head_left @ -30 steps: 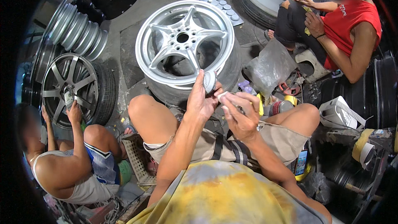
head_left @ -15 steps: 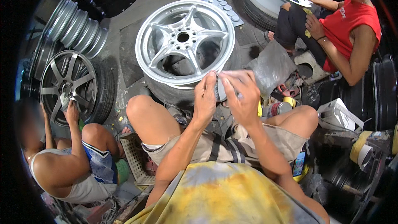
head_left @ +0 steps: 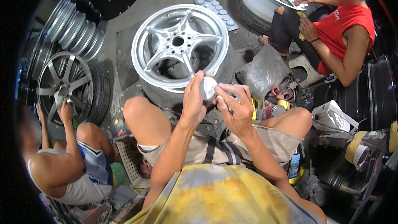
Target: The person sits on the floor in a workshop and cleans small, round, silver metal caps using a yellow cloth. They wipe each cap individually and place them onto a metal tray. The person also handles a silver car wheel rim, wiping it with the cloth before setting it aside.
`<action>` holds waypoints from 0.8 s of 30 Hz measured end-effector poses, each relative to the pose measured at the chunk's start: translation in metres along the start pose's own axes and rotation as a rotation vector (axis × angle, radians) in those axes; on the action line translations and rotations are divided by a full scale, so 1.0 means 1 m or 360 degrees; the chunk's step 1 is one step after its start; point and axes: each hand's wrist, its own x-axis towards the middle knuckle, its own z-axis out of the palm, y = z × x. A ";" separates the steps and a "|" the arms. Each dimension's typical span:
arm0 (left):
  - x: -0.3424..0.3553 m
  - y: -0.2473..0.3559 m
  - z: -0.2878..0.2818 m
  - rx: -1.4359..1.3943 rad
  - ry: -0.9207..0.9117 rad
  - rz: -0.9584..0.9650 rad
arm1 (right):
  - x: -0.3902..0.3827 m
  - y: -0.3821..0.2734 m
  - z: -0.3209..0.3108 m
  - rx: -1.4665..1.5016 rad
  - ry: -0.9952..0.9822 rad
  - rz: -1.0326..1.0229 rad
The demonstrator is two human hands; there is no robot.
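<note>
My left hand (head_left: 193,103) holds a small round whitish disc (head_left: 209,88) upright, with its flat face showing. Its exact kind is unclear. My right hand (head_left: 237,108) is closed, with thumb and fingers pinched at the disc's right edge. Anything else between those fingertips is too small to make out. Just beyond my hands, a silver star-spoked wheel rim (head_left: 203,39) lies face up on a dark tire (head_left: 159,96).
A person at left handles a dark spoked wheel (head_left: 55,74); another in red at right touches a white rim (head_left: 258,1). A plastic bag (head_left: 265,71), a can (head_left: 271,112), a perforated basket (head_left: 132,157) and a phone (head_left: 294,166) lie around my legs.
The disc has turned, so its pale face now shows between my hands. My right fingers, blurred above it before, have come down to its edge. The whole view has shifted slightly.
</note>
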 end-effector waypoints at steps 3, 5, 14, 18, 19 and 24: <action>0.001 -0.001 -0.002 -0.0230 -0.0018 -0.0218 | 0.001 0.007 0.000 -0.0047 -0.0056 0.0074; 0.002 -0.008 -0.007 -0.0429 -0.0014 -0.0305 | -0.001 0.011 0.004 -0.0090 -0.0112 0.0025; -0.003 -0.004 -0.008 -0.0450 -0.0067 -0.0529 | -0.015 0.004 -0.004 -0.0219 -0.0268 -0.0259; -0.001 -0.007 -0.010 -0.0081 -0.0127 -0.0210 | 0.015 0.001 0.001 -0.0437 -0.0235 -0.0172; -0.003 -0.006 -0.012 -0.0104 -0.0127 -0.0202 | 0.007 0.001 -0.002 -0.0376 -0.0264 -0.0122; -0.002 -0.010 -0.005 -0.0084 -0.0174 -0.0198 | -0.001 0.009 -0.005 -0.0160 -0.0292 0.0011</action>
